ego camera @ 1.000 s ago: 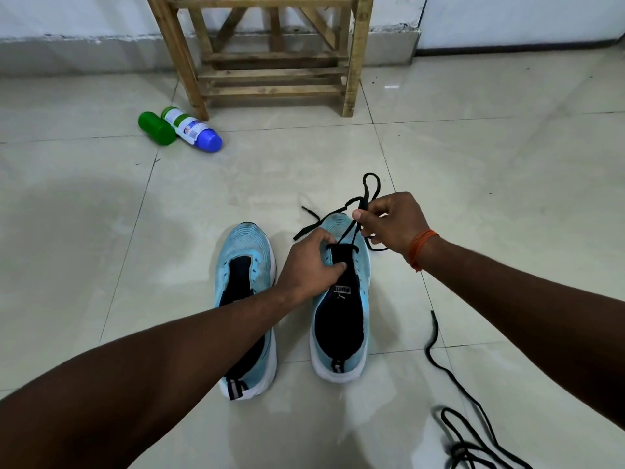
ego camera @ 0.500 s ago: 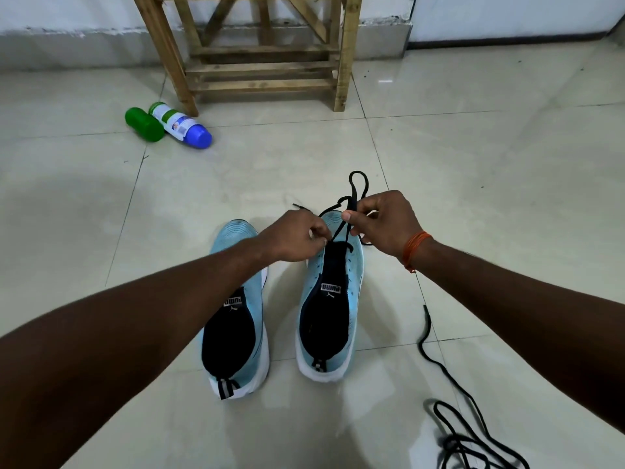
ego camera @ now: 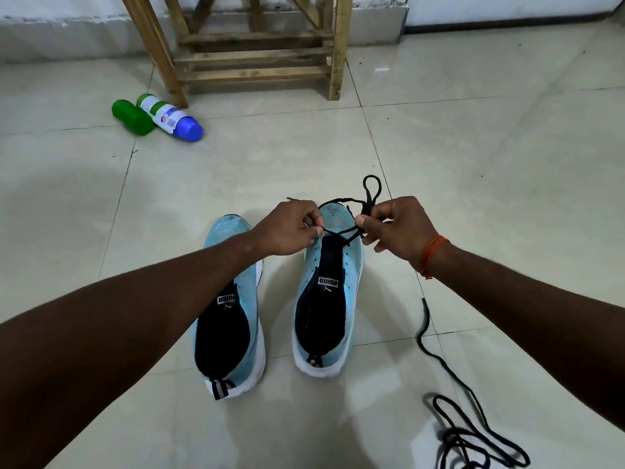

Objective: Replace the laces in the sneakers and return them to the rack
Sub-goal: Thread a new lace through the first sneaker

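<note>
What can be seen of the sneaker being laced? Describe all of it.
The sneaker is light blue knit-looking fabric with a black tongue bearing a white PUMA label, a white sole and a heel tab. It stands upright on the floor, toe pointing away, beside its mate without touching. A black lace runs through its front eyelets only; the left hand and right hand pinch it above the toe.

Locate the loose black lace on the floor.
Head view, lower right: the loose black lace lies on the floor, just right of the right sneaker.
</note>
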